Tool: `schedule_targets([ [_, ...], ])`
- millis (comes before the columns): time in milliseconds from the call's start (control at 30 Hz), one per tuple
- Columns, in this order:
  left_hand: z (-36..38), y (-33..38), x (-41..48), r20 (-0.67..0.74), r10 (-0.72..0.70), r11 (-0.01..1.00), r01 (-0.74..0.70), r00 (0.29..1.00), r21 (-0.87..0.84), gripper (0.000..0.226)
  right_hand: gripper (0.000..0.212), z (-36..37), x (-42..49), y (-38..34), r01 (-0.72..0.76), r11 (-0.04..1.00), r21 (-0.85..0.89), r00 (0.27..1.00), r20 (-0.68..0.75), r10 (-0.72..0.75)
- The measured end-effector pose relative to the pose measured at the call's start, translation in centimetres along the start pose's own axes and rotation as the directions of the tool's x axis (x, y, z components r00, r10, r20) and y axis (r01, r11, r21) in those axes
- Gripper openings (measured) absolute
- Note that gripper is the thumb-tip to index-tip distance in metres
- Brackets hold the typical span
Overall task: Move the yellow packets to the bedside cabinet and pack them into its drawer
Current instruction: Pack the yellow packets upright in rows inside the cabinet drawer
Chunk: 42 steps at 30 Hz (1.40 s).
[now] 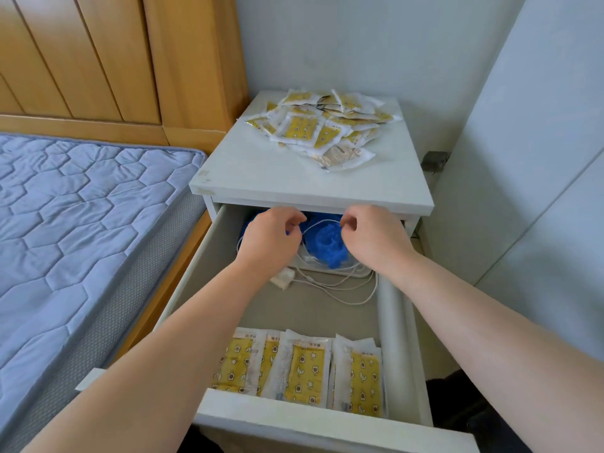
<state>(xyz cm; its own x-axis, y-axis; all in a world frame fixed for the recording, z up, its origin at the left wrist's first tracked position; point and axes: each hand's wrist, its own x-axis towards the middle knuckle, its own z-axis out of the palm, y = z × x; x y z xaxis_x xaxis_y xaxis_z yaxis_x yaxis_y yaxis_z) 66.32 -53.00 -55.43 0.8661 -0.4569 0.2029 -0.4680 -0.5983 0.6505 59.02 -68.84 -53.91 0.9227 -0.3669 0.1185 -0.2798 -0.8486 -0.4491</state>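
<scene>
Flat yellow star-printed plastic packets (327, 125): loose heap at the back right corner of the white bedside cabinet (261, 171) top. More stand along the front wall of its open drawer (327, 416).

Likely light, limp and slick. Pinch the sealed edges, several at once.

Both the left hand (271, 237) and right hand (372, 237) are at the drawer's back, fingers curled over crumpled blue plastic (323, 240) and a white cable (353, 286). Cannot tell whether either holds anything. The cabinet top hides the drawer's back.

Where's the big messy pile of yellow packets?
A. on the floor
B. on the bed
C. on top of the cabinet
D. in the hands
C: the messy pile of yellow packets lies on the cabinet top; the left hand and right hand are down in the open drawer, apparently pinching a white cable.
</scene>
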Motion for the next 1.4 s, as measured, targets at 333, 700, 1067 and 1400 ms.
schedule_targets([
  [333, -1.9, 2.1, 6.5, -0.012, -0.027, 1.0, 0.027, 1.0, -0.013, 0.041, 0.048, -2.8, 6.1, 1.5, -0.007, 0.983, 0.182, 0.999, -0.038, 0.014],
  [700, 0.3, -0.5, 13.5, 0.073, -0.126, 0.908, 0.085, 0.989, 0.411, 0.063, 0.068, -1.5, 12.5, 2.2, 0.033, 0.992, 0.12, 0.999, -0.026, -0.03],
  [1067, 1.5, -0.3, 19.0, 0.051, 0.023, 0.911, -0.042, 0.998, 0.41, 0.07, 0.061, -0.7, 14.5, 2.4, 0.037, 0.987, 0.154, 0.996, -0.081, -0.025],
  [1400, 1.7, 0.3, 17.5, 0.088, 0.133, 0.941, -0.153, 0.987, 0.303, 0.05, 0.059, -1.1, 14.3, 2.3, -0.012, 0.958, 0.285, 0.996, -0.082, 0.037],
])
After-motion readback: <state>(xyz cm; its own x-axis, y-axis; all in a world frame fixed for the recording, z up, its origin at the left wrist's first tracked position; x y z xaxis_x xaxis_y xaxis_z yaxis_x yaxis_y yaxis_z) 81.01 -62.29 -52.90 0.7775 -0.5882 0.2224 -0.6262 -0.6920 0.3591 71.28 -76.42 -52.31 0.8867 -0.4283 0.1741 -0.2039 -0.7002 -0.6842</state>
